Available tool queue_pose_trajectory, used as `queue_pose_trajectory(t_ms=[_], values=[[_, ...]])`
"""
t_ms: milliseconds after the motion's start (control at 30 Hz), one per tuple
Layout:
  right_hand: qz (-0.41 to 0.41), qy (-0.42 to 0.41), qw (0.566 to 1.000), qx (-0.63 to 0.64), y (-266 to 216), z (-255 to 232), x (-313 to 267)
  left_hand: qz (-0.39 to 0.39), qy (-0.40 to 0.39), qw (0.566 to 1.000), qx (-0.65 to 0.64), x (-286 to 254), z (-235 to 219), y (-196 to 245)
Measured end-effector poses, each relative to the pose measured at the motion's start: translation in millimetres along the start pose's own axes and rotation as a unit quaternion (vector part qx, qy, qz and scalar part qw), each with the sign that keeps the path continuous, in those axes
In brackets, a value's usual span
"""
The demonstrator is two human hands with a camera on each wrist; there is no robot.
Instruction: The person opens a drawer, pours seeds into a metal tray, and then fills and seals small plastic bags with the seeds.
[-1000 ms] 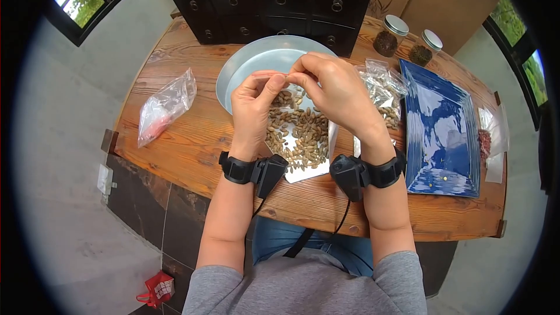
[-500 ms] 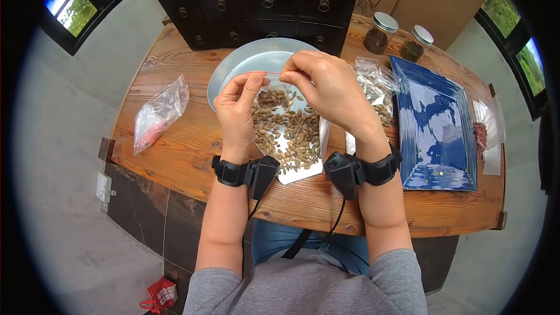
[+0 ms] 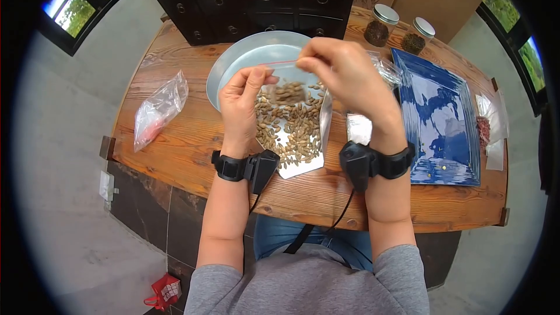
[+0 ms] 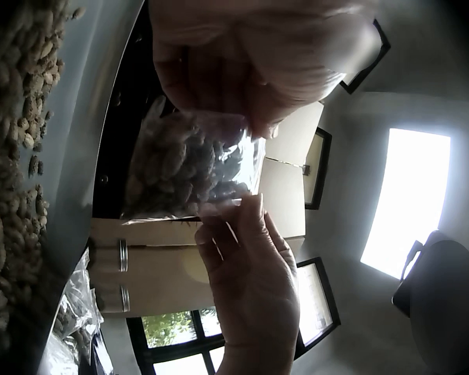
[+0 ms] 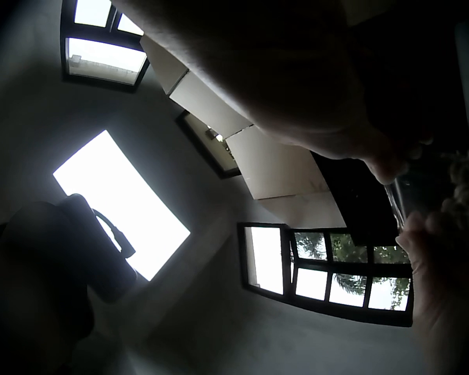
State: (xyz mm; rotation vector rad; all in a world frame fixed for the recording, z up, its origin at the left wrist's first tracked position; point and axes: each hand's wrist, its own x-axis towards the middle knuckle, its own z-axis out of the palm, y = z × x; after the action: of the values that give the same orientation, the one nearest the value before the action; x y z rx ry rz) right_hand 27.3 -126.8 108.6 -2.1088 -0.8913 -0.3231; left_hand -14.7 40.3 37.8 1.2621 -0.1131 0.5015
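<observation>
A small clear zip bag (image 3: 288, 93) with a red strip along its top hangs between both hands, with brown pods inside. My left hand (image 3: 241, 98) pinches its left corner between thumb and fingers. At the other end of the strip, my right hand (image 3: 351, 73) pinches the top edge. The left wrist view shows the filled bag (image 4: 172, 168) close up, spanning the two hands. Below the bag, many loose brown pods (image 3: 297, 134) lie in a white, open-ended scoop-like tray (image 3: 303, 169). In the right wrist view, the dim bag is mostly cut off at the edge.
Behind the scoop-like tray is a round metal pan (image 3: 214, 79). A clear bag with something pink (image 3: 160, 114) lies left. On the right are a blue plate (image 3: 434, 122), a bag of reddish bits (image 3: 483, 131) and two lidded jars (image 3: 380, 25). A dark drawer cabinet (image 3: 248, 3) stands behind.
My hands were together at the bag's top and have parted along the red strip. The right hand has moved right and slightly up, and the filled bag now shows more plainly.
</observation>
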Motion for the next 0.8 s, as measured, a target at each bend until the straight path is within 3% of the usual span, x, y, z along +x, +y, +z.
queue_pose_trajectory(t_ms=[133,233,333,633,733,800], values=[[0.056,0.046,0.994,0.085,15.7,-38.0,-8.7,-0.015,0.019,0.999,-0.048,3.9,-3.4,-2.3],[0.150,0.086,0.978,0.115,26.0,-55.8,-17.9,-0.013,0.043,0.999,-0.030,5.0,-4.4,-5.2],[0.188,0.056,0.973,0.122,35.7,-54.6,-26.7,-0.013,0.044,0.999,-0.012,4.5,-1.8,-3.6],[0.287,0.034,0.948,0.130,77.9,-55.5,-40.7,-0.021,0.024,0.999,0.010,3.3,-5.3,-4.0],[0.305,0.028,0.946,0.105,99.6,-54.2,-43.5,-0.020,0.034,0.999,0.008,3.8,-2.3,-3.3],[0.309,0.058,0.949,0.023,106.4,-54.0,-46.3,-0.019,0.044,0.999,0.010,3.9,-1.6,-3.5]])
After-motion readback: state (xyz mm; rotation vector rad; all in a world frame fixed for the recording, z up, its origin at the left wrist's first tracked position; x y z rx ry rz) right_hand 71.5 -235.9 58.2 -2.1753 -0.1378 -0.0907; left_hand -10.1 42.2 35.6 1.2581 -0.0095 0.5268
